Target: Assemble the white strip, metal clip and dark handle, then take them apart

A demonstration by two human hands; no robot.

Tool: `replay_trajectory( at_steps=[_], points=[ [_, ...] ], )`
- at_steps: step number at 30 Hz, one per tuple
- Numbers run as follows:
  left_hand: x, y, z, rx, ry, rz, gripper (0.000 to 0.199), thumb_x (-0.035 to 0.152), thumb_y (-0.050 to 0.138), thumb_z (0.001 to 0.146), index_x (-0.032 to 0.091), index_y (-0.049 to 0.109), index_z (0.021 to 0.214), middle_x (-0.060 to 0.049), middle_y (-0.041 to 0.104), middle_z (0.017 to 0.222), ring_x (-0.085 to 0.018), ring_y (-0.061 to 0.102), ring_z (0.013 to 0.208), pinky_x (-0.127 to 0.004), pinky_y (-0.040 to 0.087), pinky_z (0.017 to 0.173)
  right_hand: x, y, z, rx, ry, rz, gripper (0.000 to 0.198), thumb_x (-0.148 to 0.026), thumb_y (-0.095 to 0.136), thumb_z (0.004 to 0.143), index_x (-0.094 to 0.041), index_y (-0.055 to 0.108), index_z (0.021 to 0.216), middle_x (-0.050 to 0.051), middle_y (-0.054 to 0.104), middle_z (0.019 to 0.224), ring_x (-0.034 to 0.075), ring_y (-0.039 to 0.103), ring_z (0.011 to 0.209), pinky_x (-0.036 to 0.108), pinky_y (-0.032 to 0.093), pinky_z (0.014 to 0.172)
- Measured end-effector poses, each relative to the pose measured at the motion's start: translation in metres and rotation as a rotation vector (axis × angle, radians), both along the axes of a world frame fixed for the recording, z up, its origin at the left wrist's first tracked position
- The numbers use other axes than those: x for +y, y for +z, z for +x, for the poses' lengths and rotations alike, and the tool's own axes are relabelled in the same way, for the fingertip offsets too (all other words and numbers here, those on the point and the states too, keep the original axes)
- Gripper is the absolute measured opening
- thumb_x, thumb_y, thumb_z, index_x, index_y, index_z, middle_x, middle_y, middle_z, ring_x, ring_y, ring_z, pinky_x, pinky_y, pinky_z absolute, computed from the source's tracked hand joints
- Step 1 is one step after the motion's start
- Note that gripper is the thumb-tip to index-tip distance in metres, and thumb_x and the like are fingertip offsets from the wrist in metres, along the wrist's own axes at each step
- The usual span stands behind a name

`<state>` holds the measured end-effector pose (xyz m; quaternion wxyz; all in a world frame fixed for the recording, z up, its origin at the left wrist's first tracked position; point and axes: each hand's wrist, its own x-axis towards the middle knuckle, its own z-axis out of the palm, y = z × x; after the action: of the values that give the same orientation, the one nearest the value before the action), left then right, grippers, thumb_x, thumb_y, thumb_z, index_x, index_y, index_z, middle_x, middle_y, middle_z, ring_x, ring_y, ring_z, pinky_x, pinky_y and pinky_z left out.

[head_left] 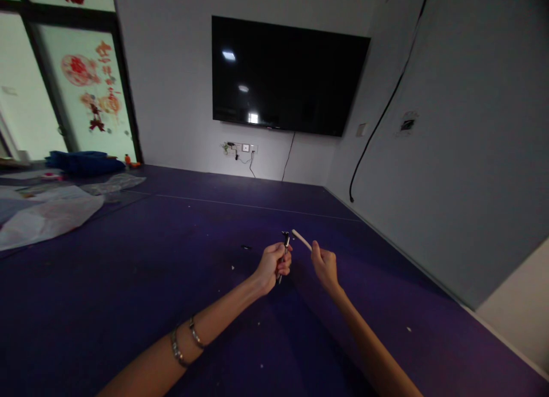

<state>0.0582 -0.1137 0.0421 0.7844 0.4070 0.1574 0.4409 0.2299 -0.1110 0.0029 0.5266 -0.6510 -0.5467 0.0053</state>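
The tool (286,241), above the purple surface (128,294), is clasped in the left hand (270,265). The right hand (326,266) grips the stick (301,239) near one end, its tip just beside the tool. Caution: an end grip may let the stick pivot or slip on contact. Surface: a dark piece (246,247) lies nearby; plastic (55,217) lies far left. Room: a TV (289,76) hangs on the wall (171,88).

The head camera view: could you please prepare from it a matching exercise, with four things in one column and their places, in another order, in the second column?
Things:
1. Pale stick
2. Thin dark-and-silver object
3. Black screen
4. Bracelets

Places:
A. Mounted on the wall
B. Around the left forearm
C. In the right hand
D. In the left hand

Right pairs: 1-C, 2-D, 3-A, 4-B
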Motion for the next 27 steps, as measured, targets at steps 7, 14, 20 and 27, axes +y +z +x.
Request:
replay_trajectory(
  at_steps=[7, 14, 20, 27],
  points=[
    [-0.006, 0.008, -0.001, -0.032, -0.057, -0.049, 0.014, 0.025, 0.052, 0.081, 0.013, 0.048, 0.076, 0.006, 0.035, 0.054, -0.001, 0.021, 0.038, -0.014, 0.014, 0.037, -0.002, -0.001, -0.001, -0.020, -0.002, 0.005, 0.055, -0.054, 0.030, 0.083, -0.020, 0.032, 0.041, 0.000, 0.036, 0.038, 0.009, 0.032, 0.038, 0.025, 0.022, 0.042],
    [-0.004, 0.004, 0.001, 0.020, -0.032, -0.008, 0.018, 0.030, 0.051, 0.081, 0.014, 0.047, 0.076, 0.006, 0.035, 0.055, -0.001, 0.021, 0.038, -0.015, 0.013, 0.037, -0.004, 0.003, -0.004, -0.017, 0.007, 0.016, 0.054, -0.055, 0.029, 0.084, -0.020, 0.032, 0.043, -0.001, 0.036, 0.040, 0.009, 0.033, 0.039, 0.025, 0.023, 0.044],
    [0.000, 0.008, -0.001, 0.056, 0.031, 0.161, 0.021, 0.035, 0.051, 0.081, 0.015, 0.046, 0.078, 0.007, 0.036, 0.055, -0.001, 0.022, 0.038, -0.015, 0.014, 0.037, -0.003, -0.003, 0.001, 0.055, -0.018, -0.014, 0.054, -0.058, 0.032, 0.081, -0.020, 0.032, 0.042, -0.002, 0.033, 0.039, 0.010, 0.031, 0.038, 0.025, 0.021, 0.043],
    [0.017, 0.004, -0.007, 0.230, 0.304, 0.351, 0.019, 0.035, 0.046, 0.082, 0.016, 0.047, 0.082, 0.006, 0.040, 0.061, -0.003, 0.032, 0.041, -0.016, 0.024, 0.040, -0.014, 0.030, -0.019, 0.336, 0.238, 0.028, 0.050, -0.058, 0.035, 0.080, -0.016, 0.054, 0.063, -0.003, 0.041, 0.048, 0.010, 0.036, 0.044, 0.023, 0.028, 0.043]
  ],
)
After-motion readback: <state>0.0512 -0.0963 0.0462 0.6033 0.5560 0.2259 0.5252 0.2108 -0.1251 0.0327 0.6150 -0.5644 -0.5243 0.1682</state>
